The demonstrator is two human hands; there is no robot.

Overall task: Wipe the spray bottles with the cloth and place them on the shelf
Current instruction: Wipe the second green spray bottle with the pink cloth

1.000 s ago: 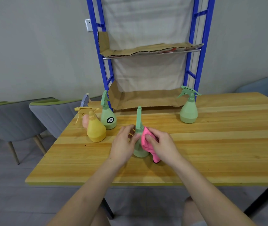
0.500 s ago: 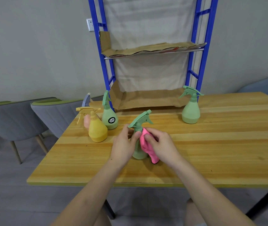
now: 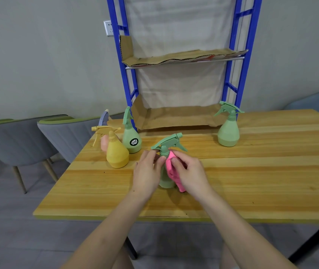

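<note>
A green spray bottle (image 3: pixel 166 150) stands upright on the wooden table (image 3: pixel 251 183) in front of me. My left hand (image 3: pixel 147 174) grips its body from the left. My right hand (image 3: pixel 190 173) presses a pink cloth (image 3: pixel 172 174) against the bottle's right side. A yellow bottle (image 3: pixel 116 152), a green bottle with a black label (image 3: pixel 131 135) and a pink bottle with a blue trigger (image 3: pixel 103 123) stand in a group at the left. Another green bottle (image 3: pixel 229 126) stands at the right, by the blue shelf (image 3: pixel 240 55). Cardboard lines both shelf levels, the lower (image 3: pixel 176 117) and the upper (image 3: pixel 182 56).
Two grey chairs (image 3: pixel 65 133) with green tops stand left of the table, and a blue-grey chair (image 3: pixel 317 101) at the far right. A wall socket (image 3: pixel 108 28) sits beside the shelf's left post. The table's near edge runs just below my wrists.
The green bottle between my hands has turned: its trigger head, seen end-on a second ago, now points sideways. My hands stay around it with the cloth on its right side.
</note>
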